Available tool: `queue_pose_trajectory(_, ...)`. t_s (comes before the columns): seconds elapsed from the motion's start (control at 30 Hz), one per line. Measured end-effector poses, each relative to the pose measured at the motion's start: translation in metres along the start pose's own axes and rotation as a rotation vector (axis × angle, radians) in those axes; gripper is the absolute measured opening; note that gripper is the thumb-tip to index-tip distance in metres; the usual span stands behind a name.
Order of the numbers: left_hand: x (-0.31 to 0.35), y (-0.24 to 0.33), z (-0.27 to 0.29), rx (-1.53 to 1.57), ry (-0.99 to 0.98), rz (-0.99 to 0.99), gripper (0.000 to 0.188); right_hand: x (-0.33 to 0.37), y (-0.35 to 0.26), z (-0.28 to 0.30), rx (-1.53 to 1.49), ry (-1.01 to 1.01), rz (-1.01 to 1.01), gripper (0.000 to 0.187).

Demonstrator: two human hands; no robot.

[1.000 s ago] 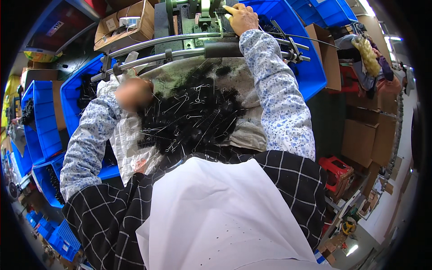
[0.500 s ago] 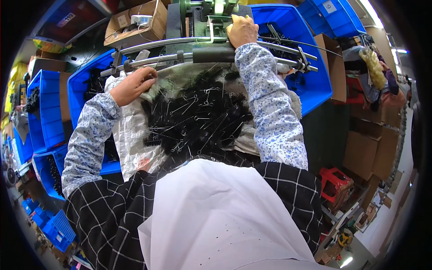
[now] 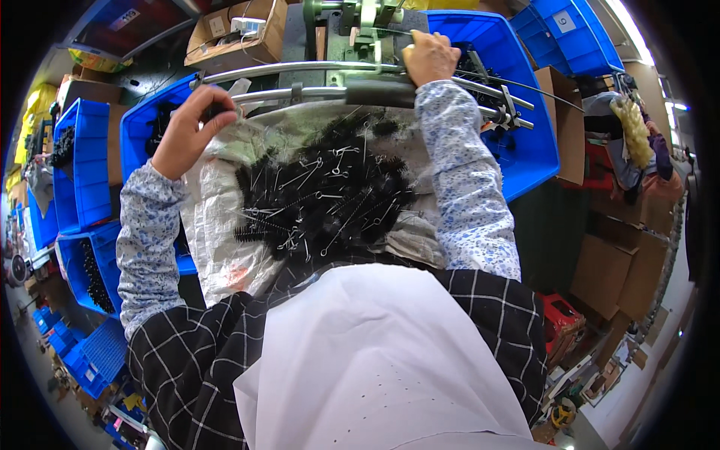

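A heap of black bristle brushes with twisted wire handles [image 3: 322, 191] lies on a white woven sack [image 3: 217, 225] spread over my lap. My left hand [image 3: 187, 131] is at the sack's upper left edge, fingers curled around something dark and small, close to the metal rail [image 3: 300, 71]. My right hand [image 3: 429, 56] is stretched forward and closed on a part of the green-grey machine [image 3: 352, 22] above the rail; what it grips is hidden by the fingers. A black padded bar [image 3: 379, 94] runs just under that hand.
Blue plastic bins stand at the right [image 3: 517, 112], behind the left hand [image 3: 142, 120] and down the left side [image 3: 79, 161], some holding more black brushes. Cardboard boxes sit at the top [image 3: 240, 34] and right [image 3: 615, 270]. A red crate [image 3: 559, 319] is on the floor.
My left hand has risen from the sack's left side up to the rail. My right hand stays on the machine part. The view has shifted slightly.
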State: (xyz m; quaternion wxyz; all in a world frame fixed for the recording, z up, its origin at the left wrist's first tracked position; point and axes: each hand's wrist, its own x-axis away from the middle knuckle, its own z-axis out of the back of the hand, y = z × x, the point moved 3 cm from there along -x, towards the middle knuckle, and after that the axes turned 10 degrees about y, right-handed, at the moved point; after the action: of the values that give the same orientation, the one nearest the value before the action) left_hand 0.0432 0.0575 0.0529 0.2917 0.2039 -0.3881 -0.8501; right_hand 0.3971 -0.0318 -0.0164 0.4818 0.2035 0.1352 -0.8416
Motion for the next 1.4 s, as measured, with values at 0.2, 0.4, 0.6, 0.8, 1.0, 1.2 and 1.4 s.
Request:
queue_pose_trajectory(0.2,0.002,0.02,-0.006,0.298,-0.089,-0.002,0.023,-0.01,0.037,-0.004,0.083,-0.071,-0.031,0.025)
queue_pose_trajectory(0.4,-0.009,0.038,-0.03,0.318,-0.168,-0.067,0.024,-0.026,0.071,0.006,-0.045,-0.236,0.16,0.024)
queue_pose_trajectory(0.6,-0.035,0.073,-0.055,0.269,-0.117,-0.155,0.026,-0.007,0.095,0.099,0.232,0.127,-0.018,0.042)
queue_pose_trajectory(0.8,-0.047,0.085,-0.094,0.213,0.01,-0.323,0.03,0.06,-0.058,0.119,-0.966,-0.453,-0.048,0.026)
queue_pose_trajectory(1.0,-0.022,0.045,-0.043,0.059,0.047,-0.028,0.038,0.038,-0.013,0.073,-0.445,0.143,0.078,0.021)
queue_pose_trajectory(1.2,0.018,-0.042,-0.035,-0.107,-0.357,0.153,0.02,0.012,0.008,0.028,-0.127,0.064,-0.043,0.02)
queue_pose_trajectory(1.4,0.028,-0.045,-0.067,-0.131,-0.529,0.22,0.036,0.004,0.013,0.013,-0.149,0.049,-0.02,0.02)
